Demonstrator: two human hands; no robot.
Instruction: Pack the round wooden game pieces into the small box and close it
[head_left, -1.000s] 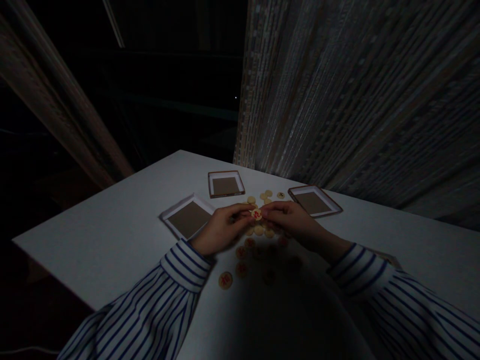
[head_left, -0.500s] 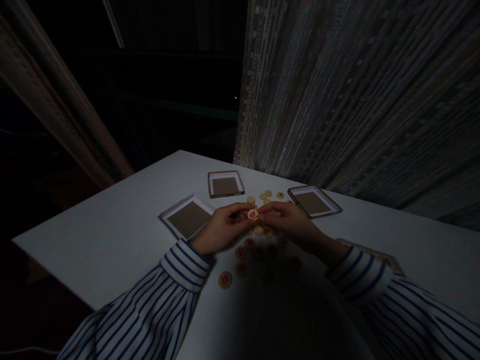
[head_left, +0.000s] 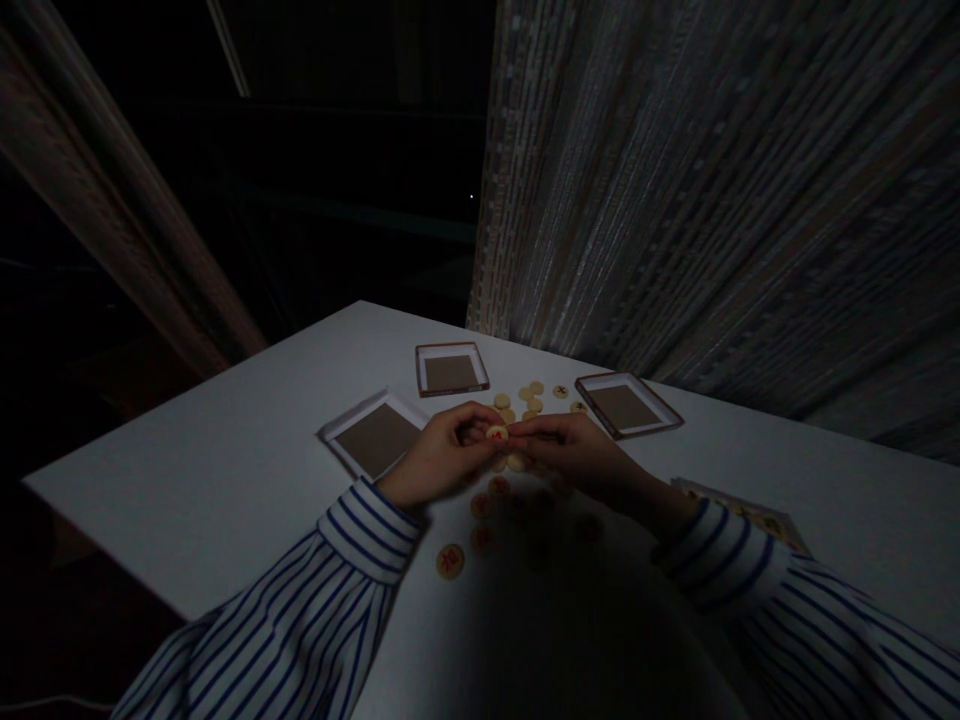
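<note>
Between my hands is a round, pale xiangqi piece (head_left: 496, 433) with a red character on its face. My right hand (head_left: 581, 450) pinches it from the right with fingertips. Curled around its left side, my left hand (head_left: 439, 450) has its thumb and fingers closed at the piece. Beneath and beyond my hands lie several pale pieces (head_left: 525, 394), some without a visible mark. Nearer to me, several red-marked pieces lie in shadow, among them one red-marked piece (head_left: 450, 561) at the front left. A black-marked piece (head_left: 561, 392) sits at the back.
On the white table (head_left: 187, 450) stand a shallow box tray (head_left: 349, 465) left of my hands, a second tray (head_left: 452, 391) at the back and a third tray (head_left: 671, 424) at back right. A box holding pieces (head_left: 776, 522) is partly behind my right sleeve. String curtains (head_left: 600, 200) hang behind.
The held piece has shifted slightly left and tipped, so its face shows less. My right hand has moved a little left and down, uncovering more pieces behind it.
</note>
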